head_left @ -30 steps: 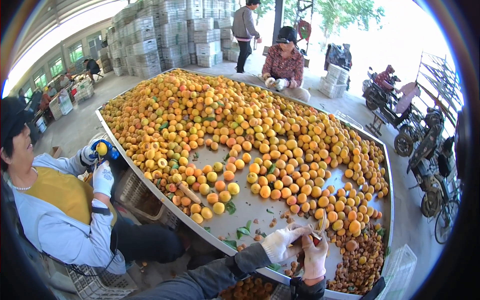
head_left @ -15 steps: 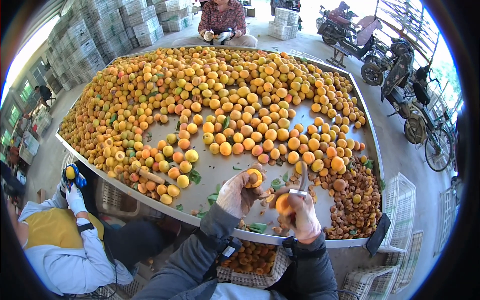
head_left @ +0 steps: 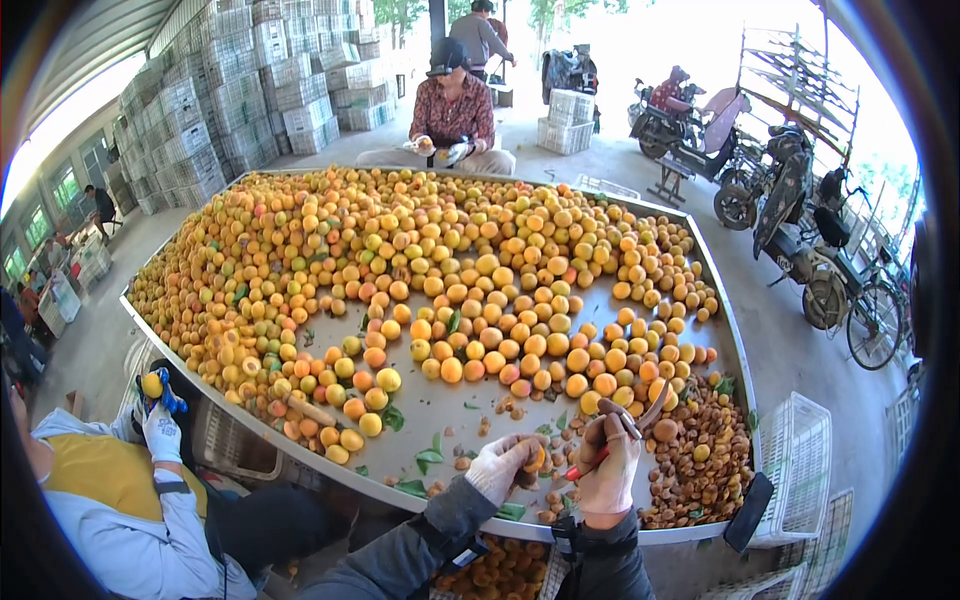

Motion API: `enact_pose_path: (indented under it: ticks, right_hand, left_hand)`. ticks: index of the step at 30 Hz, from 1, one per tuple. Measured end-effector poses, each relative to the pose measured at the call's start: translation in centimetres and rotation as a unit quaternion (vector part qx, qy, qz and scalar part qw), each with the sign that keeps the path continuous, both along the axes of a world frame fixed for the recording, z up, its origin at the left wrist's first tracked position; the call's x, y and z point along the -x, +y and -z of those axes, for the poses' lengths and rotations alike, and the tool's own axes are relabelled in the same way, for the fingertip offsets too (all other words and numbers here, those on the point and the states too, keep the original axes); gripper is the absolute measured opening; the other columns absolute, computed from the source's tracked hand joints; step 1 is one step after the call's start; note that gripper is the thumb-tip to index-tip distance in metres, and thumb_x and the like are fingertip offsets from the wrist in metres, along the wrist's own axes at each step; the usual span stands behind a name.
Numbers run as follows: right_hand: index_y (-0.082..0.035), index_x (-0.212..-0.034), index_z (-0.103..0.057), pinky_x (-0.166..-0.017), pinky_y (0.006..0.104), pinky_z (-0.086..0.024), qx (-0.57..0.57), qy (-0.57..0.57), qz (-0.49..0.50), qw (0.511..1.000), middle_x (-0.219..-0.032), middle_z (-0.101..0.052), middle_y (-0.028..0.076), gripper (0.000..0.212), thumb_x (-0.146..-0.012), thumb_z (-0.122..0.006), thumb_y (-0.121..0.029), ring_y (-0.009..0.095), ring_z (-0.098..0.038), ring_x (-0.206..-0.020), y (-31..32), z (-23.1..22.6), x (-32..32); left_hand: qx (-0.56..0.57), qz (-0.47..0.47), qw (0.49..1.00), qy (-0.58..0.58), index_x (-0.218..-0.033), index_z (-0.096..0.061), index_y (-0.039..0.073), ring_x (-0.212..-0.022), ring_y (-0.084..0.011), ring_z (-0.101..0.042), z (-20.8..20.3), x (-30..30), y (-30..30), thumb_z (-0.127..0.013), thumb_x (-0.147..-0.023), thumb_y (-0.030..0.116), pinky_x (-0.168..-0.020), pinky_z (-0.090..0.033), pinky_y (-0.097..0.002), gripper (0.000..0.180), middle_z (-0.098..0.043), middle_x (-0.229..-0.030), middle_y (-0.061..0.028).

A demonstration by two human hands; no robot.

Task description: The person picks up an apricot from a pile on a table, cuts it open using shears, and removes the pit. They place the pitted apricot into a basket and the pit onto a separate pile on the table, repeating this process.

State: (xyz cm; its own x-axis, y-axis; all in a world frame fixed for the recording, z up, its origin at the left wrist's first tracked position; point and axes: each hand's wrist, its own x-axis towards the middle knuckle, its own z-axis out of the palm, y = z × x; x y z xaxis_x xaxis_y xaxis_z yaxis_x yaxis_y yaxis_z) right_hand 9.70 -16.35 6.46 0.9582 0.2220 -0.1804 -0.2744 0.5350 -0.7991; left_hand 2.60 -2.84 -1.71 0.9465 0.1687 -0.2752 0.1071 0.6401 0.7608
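My left hand (head_left: 505,468), in a stained pale glove, is closed over a piece of apricot (head_left: 538,460); only a bit of its orange flesh shows. Just right of it, my right hand (head_left: 610,465) grips a hooked knife (head_left: 655,408). Its curved blade points up and right, and a red part of the handle sticks out toward my left hand. Both hands are above the near edge of a metal table (head_left: 440,400). Whole apricots (head_left: 490,320) cover much of the far and left side. Brown pits (head_left: 700,470) are heaped by my right hand.
Below the table edge, a crate holds apricot halves (head_left: 500,570). White crates (head_left: 795,465) stand at the right corner, beside a dark flat object (head_left: 748,512). A co-worker (head_left: 130,480) sits close on the left; another person (head_left: 455,110) sits across. A wooden stick (head_left: 310,410) lies among the fruit.
The view has tilted up, so the table sits lower. The apricot half in my right hand is gone from it, and the knife blade now leans right. My left hand has closed over its piece.
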Motion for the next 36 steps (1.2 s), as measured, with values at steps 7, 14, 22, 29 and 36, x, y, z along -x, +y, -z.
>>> enact_pose_path:
  ticks: [7,14,22,29,36]
  right_hand:
    - [-0.004,-0.113,-0.060,-0.039,0.0193,-0.032,0.019,-0.044,0.031,0.998,-0.069,-0.054,-0.002,0.025,-0.093,-0.054,-0.018,0.005,-0.044,-0.046,-0.3,0.7,-0.2]
    - [-0.005,-0.113,-0.060,-0.043,0.0203,-0.033,0.035,-0.072,0.090,0.993,-0.068,-0.049,-0.002,0.025,-0.096,-0.054,-0.021,0.005,-0.043,-0.049,-0.9,3.3,-1.8]
    - [0.002,-0.118,-0.055,-0.044,0.0207,-0.038,0.073,-0.135,0.099,0.983,-0.073,-0.054,0.002,0.026,-0.098,-0.047,-0.012,0.006,-0.047,-0.049,0.5,1.3,-1.0]
    - [-0.004,-0.117,-0.058,-0.045,0.0200,-0.037,0.029,-0.142,0.123,0.982,-0.072,-0.055,0.002,0.023,-0.095,-0.053,-0.008,0.006,-0.046,-0.049,2.2,1.6,0.3]
    - [-0.008,-0.121,-0.056,-0.047,0.0219,-0.033,-0.047,-0.058,0.137,0.988,-0.073,-0.052,-0.001,0.025,-0.098,-0.049,-0.015,0.006,-0.041,-0.054,2.6,2.0,0.3]
  left_hand:
    - [0.027,0.052,0.998,0.030,-0.121,-0.057,-0.001,-0.075,-0.0124,-0.061,-0.8,0.4,-1.4,-0.054,-0.096,0.021,-0.060,-0.054,-0.0281,0.033,-0.064,-0.099,-0.0048]
    - [-0.041,0.054,0.997,0.049,-0.121,-0.057,0.003,-0.069,-0.0089,-0.058,-0.5,-0.5,-1.0,-0.035,-0.101,0.041,-0.053,-0.049,-0.0226,0.047,-0.063,-0.093,-0.0015]
    - [0.054,0.066,0.996,0.008,-0.124,-0.054,0.002,-0.059,-0.0099,-0.057,-0.4,-0.6,-1.4,-0.038,-0.100,0.050,-0.056,-0.053,-0.0239,0.056,-0.062,-0.093,-0.0025]
    - [-0.044,0.014,0.999,-0.002,-0.123,-0.054,-0.001,-0.059,-0.0103,-0.057,-0.7,0.0,-1.6,-0.048,-0.099,0.039,-0.057,-0.053,-0.0243,0.047,-0.058,-0.087,-0.0018]
    - [-0.047,-0.049,0.997,0.031,-0.113,-0.059,0.001,-0.054,-0.0072,-0.052,-1.1,0.1,-2.9,-0.048,-0.100,0.033,-0.051,-0.047,-0.0225,0.035,-0.055,-0.082,-0.0005]
